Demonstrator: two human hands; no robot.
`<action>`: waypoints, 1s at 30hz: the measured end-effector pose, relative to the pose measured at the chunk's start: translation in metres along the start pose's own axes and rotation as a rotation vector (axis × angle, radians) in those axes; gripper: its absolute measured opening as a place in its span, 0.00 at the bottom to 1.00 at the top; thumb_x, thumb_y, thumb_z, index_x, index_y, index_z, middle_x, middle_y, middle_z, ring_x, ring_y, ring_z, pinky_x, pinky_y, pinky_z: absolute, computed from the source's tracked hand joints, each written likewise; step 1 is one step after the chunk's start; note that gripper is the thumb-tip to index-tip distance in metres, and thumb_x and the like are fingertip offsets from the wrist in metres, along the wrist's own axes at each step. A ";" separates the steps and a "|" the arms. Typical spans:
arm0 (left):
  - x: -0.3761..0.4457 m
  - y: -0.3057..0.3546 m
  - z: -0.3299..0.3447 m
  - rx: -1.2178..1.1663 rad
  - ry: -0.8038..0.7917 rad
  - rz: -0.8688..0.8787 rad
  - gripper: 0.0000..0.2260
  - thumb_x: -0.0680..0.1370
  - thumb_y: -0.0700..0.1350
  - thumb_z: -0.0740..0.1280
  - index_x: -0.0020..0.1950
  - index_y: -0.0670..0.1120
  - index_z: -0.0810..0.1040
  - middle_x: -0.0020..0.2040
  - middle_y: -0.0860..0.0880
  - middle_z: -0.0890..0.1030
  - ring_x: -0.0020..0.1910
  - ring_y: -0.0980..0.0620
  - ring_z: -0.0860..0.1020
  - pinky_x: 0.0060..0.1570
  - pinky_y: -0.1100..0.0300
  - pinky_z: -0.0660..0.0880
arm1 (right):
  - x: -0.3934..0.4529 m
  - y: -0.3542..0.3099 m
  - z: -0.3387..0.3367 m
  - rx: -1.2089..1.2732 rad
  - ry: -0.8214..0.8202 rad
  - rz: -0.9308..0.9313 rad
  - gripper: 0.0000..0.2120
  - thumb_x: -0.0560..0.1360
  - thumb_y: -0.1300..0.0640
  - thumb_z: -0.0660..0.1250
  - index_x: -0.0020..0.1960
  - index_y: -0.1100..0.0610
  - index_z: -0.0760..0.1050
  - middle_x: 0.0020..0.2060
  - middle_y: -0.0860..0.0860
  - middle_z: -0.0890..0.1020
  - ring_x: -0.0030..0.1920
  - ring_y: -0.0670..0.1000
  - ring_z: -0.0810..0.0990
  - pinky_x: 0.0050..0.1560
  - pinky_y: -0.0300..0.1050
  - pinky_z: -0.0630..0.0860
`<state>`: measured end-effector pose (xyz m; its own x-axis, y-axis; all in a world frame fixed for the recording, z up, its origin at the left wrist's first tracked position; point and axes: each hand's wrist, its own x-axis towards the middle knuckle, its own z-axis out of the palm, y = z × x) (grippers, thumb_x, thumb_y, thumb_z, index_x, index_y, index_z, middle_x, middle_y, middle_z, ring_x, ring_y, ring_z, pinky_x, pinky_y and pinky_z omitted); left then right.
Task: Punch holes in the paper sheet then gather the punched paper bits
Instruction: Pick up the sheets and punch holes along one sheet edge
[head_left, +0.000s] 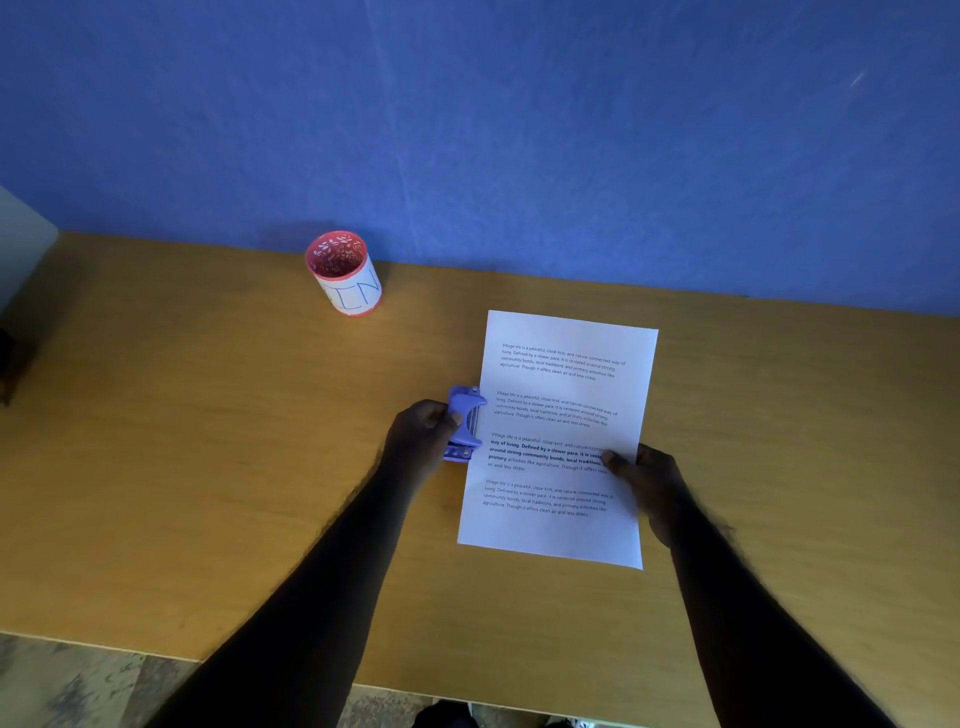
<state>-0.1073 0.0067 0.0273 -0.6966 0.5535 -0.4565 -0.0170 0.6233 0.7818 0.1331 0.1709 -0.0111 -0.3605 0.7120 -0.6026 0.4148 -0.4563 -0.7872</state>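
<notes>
A white paper sheet (561, 374) with several printed paragraphs lies on the wooden table (208, 467), right of centre. A purple hole punch (464, 421) sits at the sheet's left edge, with the paper's margin inside its slot. My left hand (418, 436) grips the punch from the left side. My right hand (649, 483) holds the sheet's right edge, thumb on top of the text and fingers beneath. No punched bits are visible.
A red and white cup (345, 273) with a patterned inside stands at the back of the table, left of the sheet. A blue wall (467, 130) runs behind the table. The table's near edge (311, 675) is close to my body, with floor below.
</notes>
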 end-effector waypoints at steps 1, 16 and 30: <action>0.000 0.001 0.002 0.020 -0.009 0.012 0.08 0.79 0.47 0.68 0.51 0.43 0.81 0.46 0.45 0.84 0.46 0.43 0.82 0.45 0.49 0.78 | 0.000 0.000 0.001 -0.001 -0.005 -0.003 0.10 0.75 0.63 0.71 0.55 0.65 0.81 0.52 0.62 0.85 0.46 0.58 0.83 0.52 0.54 0.80; 0.005 0.001 0.016 -0.115 -0.019 -0.114 0.16 0.74 0.45 0.73 0.60 0.45 0.78 0.54 0.45 0.84 0.50 0.47 0.84 0.51 0.46 0.82 | -0.003 -0.001 0.001 -0.014 -0.030 -0.020 0.10 0.76 0.63 0.71 0.56 0.65 0.81 0.53 0.62 0.85 0.50 0.60 0.83 0.56 0.59 0.79; 0.029 0.014 0.008 -0.223 -0.174 -0.429 0.09 0.74 0.36 0.73 0.53 0.36 0.81 0.52 0.37 0.84 0.50 0.41 0.84 0.51 0.46 0.81 | 0.002 0.003 0.000 -0.036 -0.041 -0.025 0.09 0.76 0.61 0.71 0.56 0.62 0.81 0.53 0.60 0.85 0.51 0.61 0.84 0.57 0.60 0.80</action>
<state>-0.1217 0.0361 0.0212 -0.4638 0.3697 -0.8051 -0.4407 0.6921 0.5717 0.1335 0.1710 -0.0142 -0.4050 0.6997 -0.5885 0.4348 -0.4188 -0.7972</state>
